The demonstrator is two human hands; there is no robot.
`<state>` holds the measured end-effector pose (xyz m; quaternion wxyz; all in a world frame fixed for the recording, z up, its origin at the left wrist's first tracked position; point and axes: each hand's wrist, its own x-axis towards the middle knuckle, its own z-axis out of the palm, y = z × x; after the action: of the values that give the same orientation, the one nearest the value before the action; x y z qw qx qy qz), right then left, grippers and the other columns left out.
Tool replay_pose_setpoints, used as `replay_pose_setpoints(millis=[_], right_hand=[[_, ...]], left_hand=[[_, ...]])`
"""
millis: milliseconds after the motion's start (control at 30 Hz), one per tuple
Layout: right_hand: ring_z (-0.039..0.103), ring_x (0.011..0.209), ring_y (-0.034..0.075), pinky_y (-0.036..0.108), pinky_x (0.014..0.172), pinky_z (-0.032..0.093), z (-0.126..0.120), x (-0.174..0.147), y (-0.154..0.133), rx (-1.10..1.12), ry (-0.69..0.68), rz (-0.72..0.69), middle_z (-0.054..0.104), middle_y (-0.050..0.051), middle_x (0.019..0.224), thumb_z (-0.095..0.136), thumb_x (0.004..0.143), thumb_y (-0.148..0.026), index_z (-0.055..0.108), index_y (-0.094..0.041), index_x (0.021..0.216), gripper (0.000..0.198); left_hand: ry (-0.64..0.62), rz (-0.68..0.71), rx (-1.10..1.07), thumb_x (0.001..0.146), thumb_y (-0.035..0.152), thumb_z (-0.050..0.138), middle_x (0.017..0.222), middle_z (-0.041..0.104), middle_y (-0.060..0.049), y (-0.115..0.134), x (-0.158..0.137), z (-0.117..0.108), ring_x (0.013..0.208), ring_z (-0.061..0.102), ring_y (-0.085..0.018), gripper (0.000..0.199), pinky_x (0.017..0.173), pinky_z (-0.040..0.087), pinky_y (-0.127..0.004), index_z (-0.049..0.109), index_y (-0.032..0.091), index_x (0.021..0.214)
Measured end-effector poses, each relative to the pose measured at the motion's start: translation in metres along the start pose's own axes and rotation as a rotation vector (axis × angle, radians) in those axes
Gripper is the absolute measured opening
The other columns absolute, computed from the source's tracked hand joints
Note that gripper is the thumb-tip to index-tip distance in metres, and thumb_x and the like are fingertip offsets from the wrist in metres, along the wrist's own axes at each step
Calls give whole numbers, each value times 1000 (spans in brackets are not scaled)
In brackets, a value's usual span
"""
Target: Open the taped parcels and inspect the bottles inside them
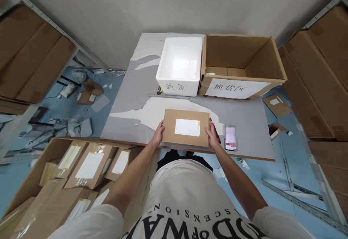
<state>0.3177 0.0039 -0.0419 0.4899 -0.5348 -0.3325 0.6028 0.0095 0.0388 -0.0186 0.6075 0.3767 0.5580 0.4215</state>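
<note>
A flat brown cardboard box (168, 126) with a white label (187, 127) on top is held level at the front edge of the table. My left hand (158, 134) grips its left end, and my right hand (212, 136) grips the right end. Just beyond my right fingers lies a red and black tool (215, 130), partly hidden by the box and hand. A phone (231, 137) with a lit, blurred screen rests farther right on the tabletop.
On the table (244, 119) stand a white foam box (178, 85) and a large open carton (244, 83), both with handwriting. A yellow and black cutter (159, 90) lies by the foam box. Lower left, a big carton (24, 184) holds several labelled parcels. Shelving racks flank both sides.
</note>
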Motion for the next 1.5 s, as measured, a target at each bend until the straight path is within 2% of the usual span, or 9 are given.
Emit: replay_pose_setpoints(millis=[233, 467, 667, 800, 967, 1067, 1200, 1367, 1500], right_hand=[[54, 121, 25, 41, 93, 49, 12, 7, 5, -53, 63, 15, 46, 8, 143, 55, 78, -57, 31, -28, 138, 71], [48, 128, 25, 42, 102, 44, 9, 8, 12, -65, 117, -16, 43, 8, 146, 58, 77, -58, 36, -28, 138, 72], [42, 134, 26, 46, 109, 36, -13, -21, 44, -234, 243, -5, 45, 10, 145, 44, 84, -61, 42, -24, 138, 66], [41, 135, 26, 45, 112, 32, -23, -53, 69, -385, 145, 0, 45, 8, 145, 62, 74, -43, 41, -25, 141, 72], [51, 124, 27, 46, 106, 39, -10, -60, 76, -434, 95, 4, 52, 10, 137, 66, 71, -37, 38, -23, 140, 75], [54, 120, 28, 47, 105, 40, -2, -51, 70, -402, 143, -11, 57, 13, 130, 66, 73, -41, 40, -19, 136, 71], [60, 111, 28, 48, 100, 44, 3, -45, 50, -372, 108, 10, 63, 12, 120, 67, 72, -48, 46, -20, 130, 68], [57, 115, 25, 41, 100, 44, 12, -41, 0, -337, 46, -69, 63, 10, 121, 61, 76, -58, 51, -23, 123, 60], [63, 100, 26, 37, 87, 48, 26, -35, -44, -537, 101, -51, 68, 10, 109, 50, 81, -64, 60, -20, 113, 55]], left_hand=[[-42, -49, -25, 74, 31, 48, 138, 53, -6, -5, 22, -10, 126, 47, -28, 63, 107, 35, -44, 46, 18, 135], [-122, -72, -49, 75, 35, 55, 142, 50, -6, -5, 26, -20, 129, 46, -29, 65, 109, 35, -43, 46, 19, 137], [-73, -96, -91, 74, 46, 61, 142, 48, -12, -42, 9, -43, 134, 41, -30, 66, 113, 30, -46, 52, 14, 131], [-165, -20, 117, 63, 36, 72, 140, 51, -11, -66, -10, -56, 136, 39, -29, 73, 117, 21, -44, 53, 15, 130], [-221, 50, 248, 71, 44, 68, 138, 54, -9, -73, -14, -53, 134, 42, -28, 68, 115, 27, -44, 52, 17, 132], [-232, 68, 263, 71, 49, 67, 137, 54, -11, -70, -10, -48, 132, 44, -30, 69, 114, 28, -44, 53, 16, 130], [-226, 65, 210, 68, 54, 70, 131, 59, -13, -56, -9, -43, 130, 46, -31, 72, 113, 29, -46, 56, 15, 126], [-214, 128, 179, 76, 54, 64, 125, 63, -10, -15, -7, -41, 122, 53, -27, 59, 107, 37, -40, 60, 17, 123], [-69, 184, 292, 79, 53, 59, 115, 68, -6, 20, -3, -41, 107, 61, -25, 54, 94, 45, -32, 63, 18, 121]])
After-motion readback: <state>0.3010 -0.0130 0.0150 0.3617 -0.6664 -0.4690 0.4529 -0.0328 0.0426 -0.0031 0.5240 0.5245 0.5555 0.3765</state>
